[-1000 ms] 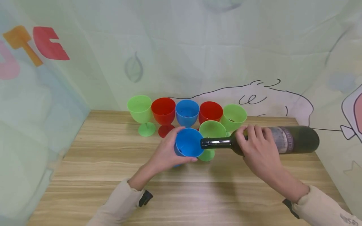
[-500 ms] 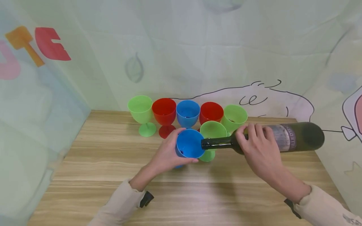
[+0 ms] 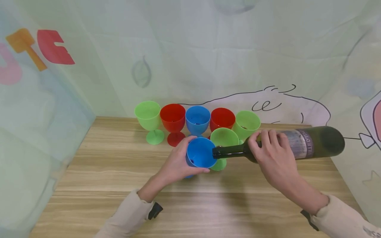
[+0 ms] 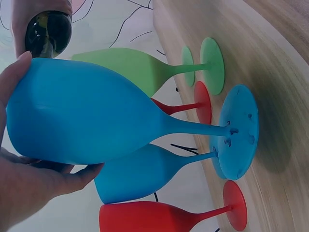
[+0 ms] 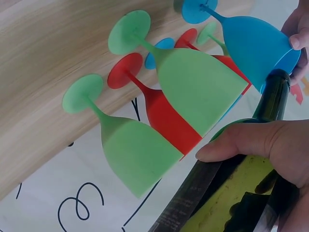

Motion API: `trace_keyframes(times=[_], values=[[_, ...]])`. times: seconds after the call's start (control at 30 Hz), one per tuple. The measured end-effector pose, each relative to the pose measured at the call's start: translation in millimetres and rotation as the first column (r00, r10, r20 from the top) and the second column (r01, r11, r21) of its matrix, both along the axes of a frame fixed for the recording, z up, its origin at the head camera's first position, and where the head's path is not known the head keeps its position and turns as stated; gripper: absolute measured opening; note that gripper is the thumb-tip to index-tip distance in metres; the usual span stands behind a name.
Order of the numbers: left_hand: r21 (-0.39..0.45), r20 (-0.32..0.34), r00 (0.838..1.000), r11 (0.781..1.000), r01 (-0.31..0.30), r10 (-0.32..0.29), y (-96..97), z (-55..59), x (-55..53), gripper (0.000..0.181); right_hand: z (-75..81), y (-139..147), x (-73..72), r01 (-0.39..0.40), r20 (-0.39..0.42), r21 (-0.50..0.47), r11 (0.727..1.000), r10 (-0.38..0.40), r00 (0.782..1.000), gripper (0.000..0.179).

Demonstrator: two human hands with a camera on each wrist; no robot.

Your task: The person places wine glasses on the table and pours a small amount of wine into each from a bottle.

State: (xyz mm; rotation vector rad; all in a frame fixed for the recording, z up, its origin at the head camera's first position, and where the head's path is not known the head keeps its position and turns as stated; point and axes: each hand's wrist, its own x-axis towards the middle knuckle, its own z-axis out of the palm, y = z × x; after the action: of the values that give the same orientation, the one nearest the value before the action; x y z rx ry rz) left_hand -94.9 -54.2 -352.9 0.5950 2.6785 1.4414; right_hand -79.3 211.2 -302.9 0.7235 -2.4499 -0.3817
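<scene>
My left hand [image 3: 175, 162] grips the bowl of a blue plastic goblet [image 3: 200, 152], thumb on the near side and fingers round the far side. In the left wrist view the goblet's foot [image 4: 239, 133] has small dark marks and is close over the table. My right hand [image 3: 275, 158] holds a dark green wine bottle [image 3: 324, 142] round its shoulder. The bottle is tilted neck-down to the left, its mouth [image 3: 216, 153] at the goblet's right rim. A small dark spot shows inside the blue bowl. Behind the bottle neck stands a green goblet [image 3: 223, 136], partly hidden.
A back row of goblets lines the wall: green [image 3: 148, 114], red [image 3: 172, 117], blue [image 3: 197, 119], red [image 3: 222, 117] and green [image 3: 247, 124]. Some hold a little dark liquid. The wood-grain table [image 3: 119, 185] meets a printed cloth backdrop [image 3: 178, 49] on three sides.
The bottle's base end has risen, so the bottle tilts more steeply. Its mouth stays at the blue goblet's rim. The left hand and goblet have shifted slightly right and nearer.
</scene>
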Motion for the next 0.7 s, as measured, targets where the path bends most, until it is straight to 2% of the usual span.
trace_keyframes(times=[0.7], values=[[0.000,-0.010,1.000,1.000,-0.001,0.001,-1.6,-3.6,0.6,0.087,3.3,-3.8,1.4,-0.009,-0.003,0.046,0.999,0.009,1.000,0.049]])
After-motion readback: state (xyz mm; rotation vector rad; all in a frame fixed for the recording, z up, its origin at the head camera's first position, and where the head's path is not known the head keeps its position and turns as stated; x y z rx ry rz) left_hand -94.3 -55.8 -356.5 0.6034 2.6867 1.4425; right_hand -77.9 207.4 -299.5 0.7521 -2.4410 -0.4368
